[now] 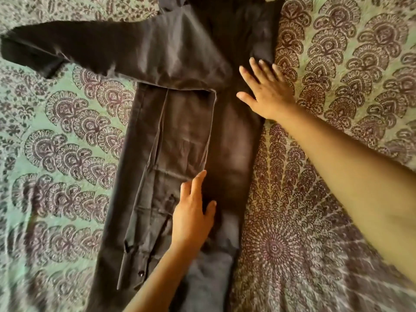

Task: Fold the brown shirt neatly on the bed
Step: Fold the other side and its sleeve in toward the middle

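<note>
On patterned bedspread (pixel 342 64), brown shirt (pixel 180 61) w/ L hand (pixel 193 221) & R hand (pixel 265 91) flat atop, fingers spread.

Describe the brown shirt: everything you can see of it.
The brown shirt is dark, woven-looking cloth, lightly creased, lying flat and lengthwise on the patterned bedspread. One sleeve stretches out toward the picture's left. A long panel with a button near its lower end lies folded over the body. The left hand rests flat on that panel's edge; the right hand lies flat on the shirt's right edge. The top runs out of frame.
</note>
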A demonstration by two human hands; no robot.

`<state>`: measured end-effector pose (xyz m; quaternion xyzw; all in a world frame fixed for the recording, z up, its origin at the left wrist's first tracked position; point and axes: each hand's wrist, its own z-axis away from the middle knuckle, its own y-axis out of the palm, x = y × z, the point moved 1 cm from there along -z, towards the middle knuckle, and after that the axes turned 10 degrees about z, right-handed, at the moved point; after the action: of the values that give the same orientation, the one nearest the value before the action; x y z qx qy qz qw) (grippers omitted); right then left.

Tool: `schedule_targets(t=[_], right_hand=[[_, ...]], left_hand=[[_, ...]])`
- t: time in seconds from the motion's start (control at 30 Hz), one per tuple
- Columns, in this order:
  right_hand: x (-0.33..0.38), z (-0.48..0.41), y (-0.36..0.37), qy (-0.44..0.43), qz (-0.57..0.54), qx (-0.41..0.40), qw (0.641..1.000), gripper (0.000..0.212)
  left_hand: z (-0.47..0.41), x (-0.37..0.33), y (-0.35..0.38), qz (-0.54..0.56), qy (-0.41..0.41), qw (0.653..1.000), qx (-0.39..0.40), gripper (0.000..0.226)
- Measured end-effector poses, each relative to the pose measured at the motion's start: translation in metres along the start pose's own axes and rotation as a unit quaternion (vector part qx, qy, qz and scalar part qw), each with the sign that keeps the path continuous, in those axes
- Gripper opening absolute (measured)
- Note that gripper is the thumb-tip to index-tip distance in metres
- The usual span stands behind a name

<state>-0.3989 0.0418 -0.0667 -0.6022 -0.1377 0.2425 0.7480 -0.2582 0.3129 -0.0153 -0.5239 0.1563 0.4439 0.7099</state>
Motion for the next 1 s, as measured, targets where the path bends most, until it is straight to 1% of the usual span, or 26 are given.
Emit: schedule_targets(t=[0.07,0.13,0.23,0.27,0.33,0.37,0.4,0.43,0.5,0.53,0.57,0.63,0.67,0.7,0.73,0.8,0.9,0.93,1.0], right_hand=[[0.013,0.010,-0.009,0.023,-0.016,0.000,1.000,0.063],[0.040,0.039,-0.014,0.016,-0.047,-0.014,0.999,0.061],[0.088,0.102,-0.006,-0.039,-0.077,-0.017,0.996,0.062],[0.100,0.123,0.001,-0.051,-0.077,-0.012,0.996,0.064],[0.111,0.150,0.015,-0.044,-0.072,0.008,0.996,0.067],[0.111,0.156,0.020,-0.032,-0.066,0.013,0.997,0.069],[0.109,0.156,0.023,-0.024,-0.057,0.013,0.998,0.069],[0.109,0.157,0.025,-0.022,-0.047,0.012,0.999,0.069],[0.107,0.154,0.026,-0.030,-0.031,0.018,0.999,0.069],[0.106,0.154,0.026,-0.033,-0.026,0.021,0.999,0.069],[0.105,0.155,0.025,-0.034,-0.023,0.021,0.999,0.069],[0.107,0.161,0.023,-0.023,-0.020,0.018,0.999,0.069],[0.110,0.166,0.021,-0.015,-0.021,0.017,1.000,0.069],[0.116,0.174,0.020,-0.012,-0.024,0.011,1.000,0.069],[0.126,0.183,0.019,-0.017,-0.028,0.002,0.999,0.069],[0.148,0.211,0.022,-0.052,-0.037,-0.012,0.998,0.068],[0.174,0.260,0.038,-0.095,-0.041,-0.002,0.995,0.067],[0.179,0.275,0.044,-0.093,-0.038,-0.001,0.995,0.066],[0.189,0.298,0.051,-0.083,-0.035,0.000,0.996,0.066]], left_hand=[[0.018,0.008,-0.002,0.069,-0.080,0.994,-0.019,0.058],[0.032,0.023,-0.003,0.116,-0.162,0.980,-0.008,0.050],[0.052,0.043,-0.002,0.098,-0.199,0.973,0.068,0.047],[0.060,0.049,-0.002,0.103,-0.212,0.968,0.089,0.051],[0.076,0.064,-0.004,0.117,-0.236,0.957,0.120,0.063],[0.084,0.072,-0.004,0.127,-0.244,0.951,0.138,0.061],[0.093,0.080,-0.004,0.145,-0.254,0.943,0.157,0.051],[0.104,0.085,-0.004,0.167,-0.264,0.934,0.175,0.035],[0.125,0.089,-0.002,0.239,-0.281,0.908,0.199,0.012],[0.135,0.092,0.001,0.270,-0.296,0.895,0.195,0.008],[0.141,0.093,0.002,0.270,-0.292,0.900,0.180,0.009],[0.149,0.099,0.002,0.241,-0.263,0.921,0.154,0.030],[0.153,0.102,0.002,0.232,-0.262,0.924,0.152,0.042],[0.157,0.105,0.001,0.206,-0.261,0.930,0.157,0.049],[0.159,0.107,0.001,0.171,-0.252,0.939,0.161,0.048],[0.168,0.112,-0.001,0.088,-0.236,0.955,0.158,0.032],[0.179,0.122,-0.003,0.064,-0.277,0.949,0.135,0.022],[0.182,0.124,-0.003,0.036,-0.282,0.951,0.126,0.022],[0.185,0.128,-0.003,-0.046,-0.261,0.958,0.111,0.034]])
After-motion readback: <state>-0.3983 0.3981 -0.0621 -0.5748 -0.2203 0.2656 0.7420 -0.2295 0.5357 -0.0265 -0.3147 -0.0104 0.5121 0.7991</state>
